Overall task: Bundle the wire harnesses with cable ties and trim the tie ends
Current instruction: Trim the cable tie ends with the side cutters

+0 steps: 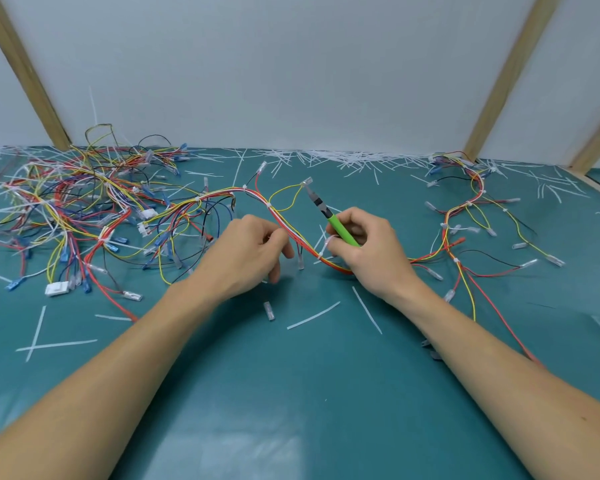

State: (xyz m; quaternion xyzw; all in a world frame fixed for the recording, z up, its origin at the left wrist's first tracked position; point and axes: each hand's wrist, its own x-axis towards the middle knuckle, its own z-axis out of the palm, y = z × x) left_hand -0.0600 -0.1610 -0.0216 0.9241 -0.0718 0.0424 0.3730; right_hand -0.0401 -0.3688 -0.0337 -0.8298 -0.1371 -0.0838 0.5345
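A long harness of red, yellow and white wires (pixel 257 199) snakes across the green mat from left to right, with small white ties along it. My left hand (pixel 246 251) pinches the bundle at the middle between thumb and fingers. My right hand (pixel 368 247) grips green-handled cutters (pixel 329 220), whose dark jaws point up and away. That same hand's fingertips also hold a white cable tie (pixel 326 245) looped around the harness just right of my left hand.
A tangled heap of harnesses (pixel 84 209) covers the left of the mat. Another tied harness (pixel 471 202) lies at the right. Cut tie ends (pixel 343 157) litter the back edge, and loose strips (pixel 312 317) and clear terminal sleeves (pixel 269 310) lie near my forearms.
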